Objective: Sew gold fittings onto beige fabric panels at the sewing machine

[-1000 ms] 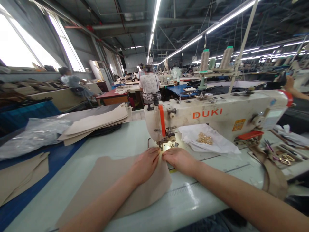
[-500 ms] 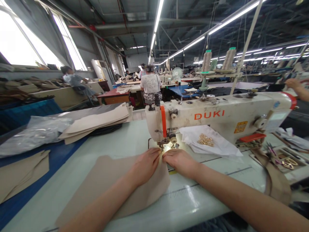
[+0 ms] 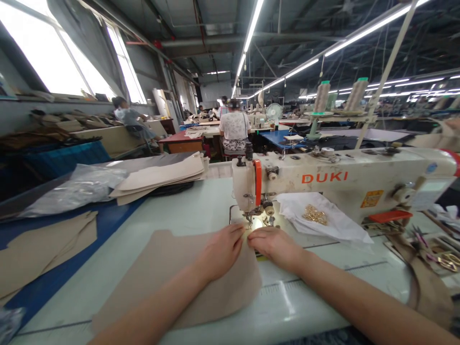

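Observation:
A large beige fabric piece (image 3: 161,273) lies flat on the pale green table, its right upper edge under the needle area of a white sewing machine (image 3: 323,177) marked DUKI. My left hand (image 3: 223,249) rests on the fabric just left of the needle, its fingers pressed together on it. On the right of the needle, my right hand (image 3: 275,244) has its fingers closed at the fabric's edge. The fingertips of both hands are close together, in front of the lit presser foot.
A white cloth (image 3: 341,227) with small gold metal parts (image 3: 315,214) lies right of the needle. Stacked beige pieces (image 3: 161,175) and a plastic bag (image 3: 79,189) are at the left. Scissors and a tray sit far right. A seated person (image 3: 234,125) is ahead.
The view has turned slightly left, so everything appears further right. Both hands remain at the needle area with the fabric, which has barely shifted.

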`<action>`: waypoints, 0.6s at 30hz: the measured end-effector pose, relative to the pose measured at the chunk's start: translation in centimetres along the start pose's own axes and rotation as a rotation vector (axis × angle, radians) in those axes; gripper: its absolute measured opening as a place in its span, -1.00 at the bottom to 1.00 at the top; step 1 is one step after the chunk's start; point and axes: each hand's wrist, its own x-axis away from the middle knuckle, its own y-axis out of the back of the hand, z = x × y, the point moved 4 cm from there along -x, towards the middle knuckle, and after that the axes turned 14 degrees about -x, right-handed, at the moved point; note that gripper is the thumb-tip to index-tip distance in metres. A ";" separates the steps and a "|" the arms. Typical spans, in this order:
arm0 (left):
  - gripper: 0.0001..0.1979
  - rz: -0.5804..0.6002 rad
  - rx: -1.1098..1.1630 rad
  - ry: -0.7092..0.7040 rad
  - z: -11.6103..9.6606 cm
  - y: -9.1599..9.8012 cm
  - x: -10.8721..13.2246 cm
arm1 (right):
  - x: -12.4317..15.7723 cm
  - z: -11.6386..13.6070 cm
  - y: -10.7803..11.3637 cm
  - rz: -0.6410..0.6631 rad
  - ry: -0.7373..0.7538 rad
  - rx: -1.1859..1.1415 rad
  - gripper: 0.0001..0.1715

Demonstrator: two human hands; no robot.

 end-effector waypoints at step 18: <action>-0.41 0.328 0.077 0.147 -2.4 6.4 15.3 | 2.1 2.3 -0.7 -0.201 0.183 -0.188 -0.69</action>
